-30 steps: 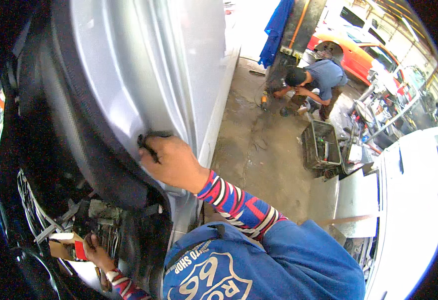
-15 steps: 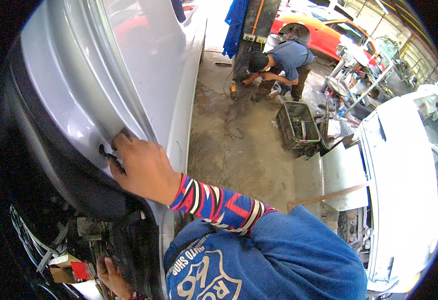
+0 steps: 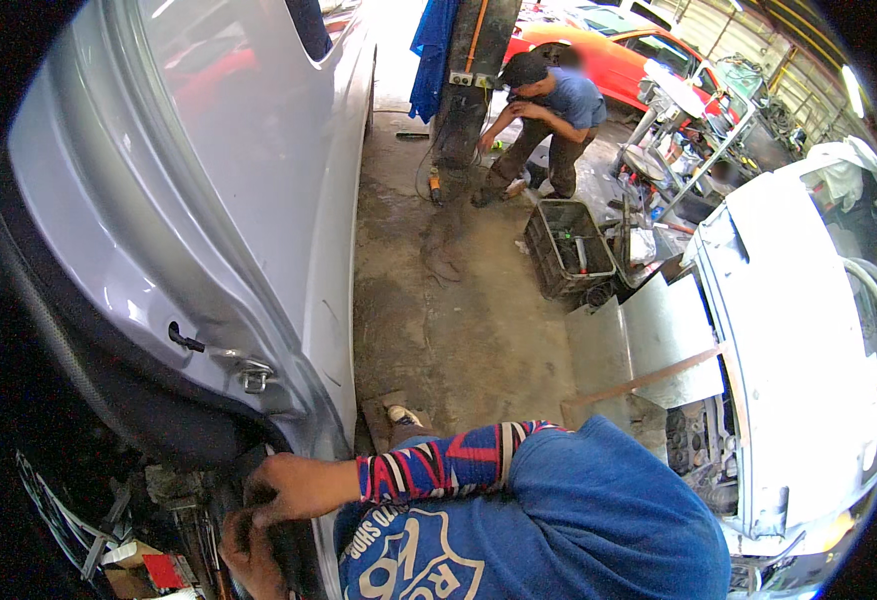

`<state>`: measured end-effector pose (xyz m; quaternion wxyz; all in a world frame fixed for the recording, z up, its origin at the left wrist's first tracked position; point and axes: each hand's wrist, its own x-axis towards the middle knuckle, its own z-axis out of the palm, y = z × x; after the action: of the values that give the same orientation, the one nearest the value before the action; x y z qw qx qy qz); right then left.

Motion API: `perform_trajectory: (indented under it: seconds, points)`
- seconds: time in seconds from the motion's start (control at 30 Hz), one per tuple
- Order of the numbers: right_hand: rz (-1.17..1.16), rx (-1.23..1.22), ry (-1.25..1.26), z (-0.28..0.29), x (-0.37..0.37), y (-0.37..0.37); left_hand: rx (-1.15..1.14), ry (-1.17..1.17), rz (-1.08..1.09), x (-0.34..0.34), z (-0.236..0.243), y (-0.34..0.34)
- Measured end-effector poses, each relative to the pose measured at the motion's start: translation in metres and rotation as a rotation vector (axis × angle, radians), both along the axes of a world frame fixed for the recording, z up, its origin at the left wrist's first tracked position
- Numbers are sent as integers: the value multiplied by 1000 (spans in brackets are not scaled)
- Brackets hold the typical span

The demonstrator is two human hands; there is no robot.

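Observation:
My right hand (image 3: 293, 487), its arm in a patterned sleeve, is closed with curled fingers, low beside the silver car body. Just below it, my left hand (image 3: 250, 560) has its fingers bent and drawn together, close to the right fingertips. What either hand holds, if anything, is hidden. Above them, a silver body panel (image 3: 108, 235) shows a black fitting (image 3: 186, 338) poking out of a hole and a metal striker loop (image 3: 254, 378). Black trim (image 3: 108, 370) runs along the panel's edge, with a dark cavity beneath.
A small box with a red patch (image 3: 163, 571) lies below, left of my hands. Ahead, a co-worker (image 3: 568, 105) bends beside a dark post (image 3: 468, 110). A black crate (image 3: 570, 250) stands on the concrete floor (image 3: 458, 340). A white vehicle (image 3: 803, 370) is at right, an orange-red car (image 3: 623, 70) behind.
My right hand has left the black fitting on the panel and come down to my left hand, uncovering the fitting and striker. The view has shifted slightly. The co-worker has risen a little.

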<state>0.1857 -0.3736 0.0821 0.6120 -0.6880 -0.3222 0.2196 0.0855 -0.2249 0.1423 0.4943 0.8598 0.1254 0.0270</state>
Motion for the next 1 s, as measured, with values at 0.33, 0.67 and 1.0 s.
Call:
perform_trajectory:
  seconds: [0.33,0.67,1.0]
  points:
    - [-80,285,758,-11,4,-13,-174,-36,120,3,-19,0]
    - [-9,473,980,-7,3,-21,-107,-182,119,0,-13,-10]
    - [27,479,713,-34,11,-28,-364,-91,404,12,-36,-27]
